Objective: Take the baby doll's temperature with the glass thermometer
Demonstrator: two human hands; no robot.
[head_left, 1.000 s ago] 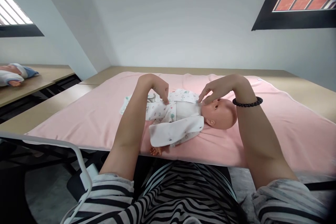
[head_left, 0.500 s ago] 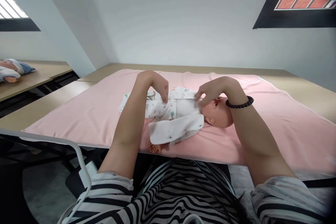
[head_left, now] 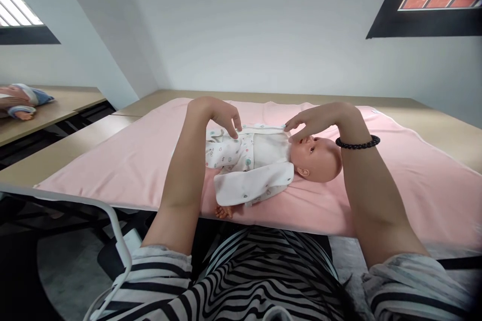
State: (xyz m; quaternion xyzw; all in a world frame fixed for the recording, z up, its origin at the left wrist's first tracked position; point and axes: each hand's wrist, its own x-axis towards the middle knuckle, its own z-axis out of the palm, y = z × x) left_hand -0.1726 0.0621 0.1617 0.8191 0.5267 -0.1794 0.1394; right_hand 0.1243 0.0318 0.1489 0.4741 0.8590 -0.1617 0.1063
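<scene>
A baby doll point(head_left: 318, 158) lies on its back on a pink blanket point(head_left: 135, 160), head to the right. It wears a white printed baby shirt point(head_left: 254, 183) spread over a white undergarment, and printed pants. The shirt's near flap is folded toward me, with a small doll hand below it. My left hand point(head_left: 220, 114) is closed at the left end of the shirt's far flap, thumb and fingers close together. My right hand point(head_left: 322, 119) grips the flap's right corner by the doll's neck. The far arm of the doll is hidden.
The blanket covers most of a wooden table point(head_left: 422, 110) against a white wall. Another doll point(head_left: 22, 100) lies on a table at the far left. A white curved tube point(head_left: 116, 230) runs at the lower left, near my left arm.
Both hands have moved away from me, drawing the far flap back off the doll's chest. My right hand has also shifted slightly right, uncovering more of the doll's face.
</scene>
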